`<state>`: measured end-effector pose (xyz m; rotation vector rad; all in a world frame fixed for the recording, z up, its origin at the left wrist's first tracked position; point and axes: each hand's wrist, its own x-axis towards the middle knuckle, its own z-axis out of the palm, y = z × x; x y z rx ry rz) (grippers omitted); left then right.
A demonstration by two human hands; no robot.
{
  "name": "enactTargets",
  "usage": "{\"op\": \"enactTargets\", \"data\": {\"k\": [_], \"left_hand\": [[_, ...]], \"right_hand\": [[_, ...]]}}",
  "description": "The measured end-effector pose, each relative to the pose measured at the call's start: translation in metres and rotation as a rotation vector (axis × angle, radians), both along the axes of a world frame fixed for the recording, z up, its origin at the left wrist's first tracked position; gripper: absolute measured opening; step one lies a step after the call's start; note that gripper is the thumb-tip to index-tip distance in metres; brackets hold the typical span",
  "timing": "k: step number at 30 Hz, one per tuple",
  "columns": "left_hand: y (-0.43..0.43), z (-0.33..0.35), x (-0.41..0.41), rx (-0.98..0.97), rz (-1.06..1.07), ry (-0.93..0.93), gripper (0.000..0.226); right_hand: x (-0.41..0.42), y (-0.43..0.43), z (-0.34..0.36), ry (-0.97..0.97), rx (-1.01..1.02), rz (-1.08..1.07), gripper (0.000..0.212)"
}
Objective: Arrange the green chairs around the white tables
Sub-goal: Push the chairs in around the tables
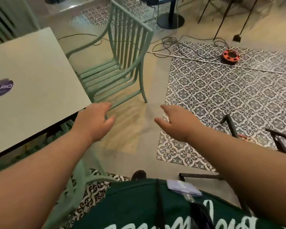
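A green slatted chair (pixel 122 57) stands on the beige floor with its seat pushed against the right edge of a white table (pixel 31 83) at the left. Both my arms stretch forward below it. My left hand (pixel 93 121) hovers by the table's near corner, fingers loosely bent, holding nothing. My right hand (pixel 173 123) floats over the floor to the right, fingers relaxed and empty. Neither hand touches the chair. Part of a second green chair (pixel 78 182) shows under my left forearm, near the table's front.
Patterned tiles (pixel 229 100) cover the floor at the right. An orange cable reel (pixel 230 56) and black cables (pixel 172 45) lie beyond the chair. A dark round table base (pixel 170 20) stands at the back. Black stand legs (pixel 231 124) cross the tiles at right.
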<state>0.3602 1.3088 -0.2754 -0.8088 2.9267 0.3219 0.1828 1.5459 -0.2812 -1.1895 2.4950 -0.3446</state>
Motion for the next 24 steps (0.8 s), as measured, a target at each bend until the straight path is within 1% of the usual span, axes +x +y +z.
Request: {"op": "enactTargets", "data": {"k": [3,7,12,17,20,24], "left_hand": [[-0.04,0.002,-0.046,-0.032,-0.037,-0.018,0.059],[-0.073,0.007,-0.111,-0.007,-0.062,-0.039,0.07],[-0.096,-0.001,-0.196,-0.012,-0.057,-0.014,0.059],[-0.114,-0.008,-0.284,-0.016,0.022,0.002,0.059],[-0.122,-0.007,-0.335,-0.01,0.1,0.0,0.06],[-0.133,-0.002,-0.383,0.008,0.221,0.015,0.059]], "right_hand": [[-0.036,-0.031,0.003,-0.015,-0.002,-0.033,0.068],[-0.087,-0.06,0.007,-0.013,0.013,-0.071,0.075],[-0.165,-0.083,0.011,-0.019,-0.001,-0.075,0.072],[-0.268,-0.109,0.008,-0.006,-0.011,0.003,0.067],[-0.335,-0.134,0.012,0.015,0.017,0.089,0.064],[-0.409,-0.173,0.027,0.037,0.028,0.214,0.066]]}}
